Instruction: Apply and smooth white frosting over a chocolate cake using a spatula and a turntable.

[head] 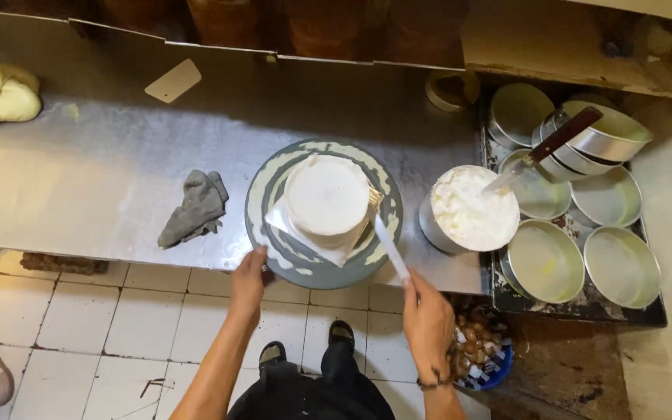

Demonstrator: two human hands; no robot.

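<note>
**One cake, two hands at the counter's front edge**

My right hand (428, 323) grips one spatula (390, 247), its blade against the single white cake (326, 194). My left hand (248, 281) pinches the rim of one grey turntable (270, 257). Beside it stands one bowl of cream (472, 208); one grey rag (196, 207) lies mid-counter. At the right end, several empty round pans (546, 260) are on one tray.

Dim, warm light falls from above; the steel table (103, 179) shows soft glare, the upper edge sinks into shadow, and details look slightly soft.
</note>
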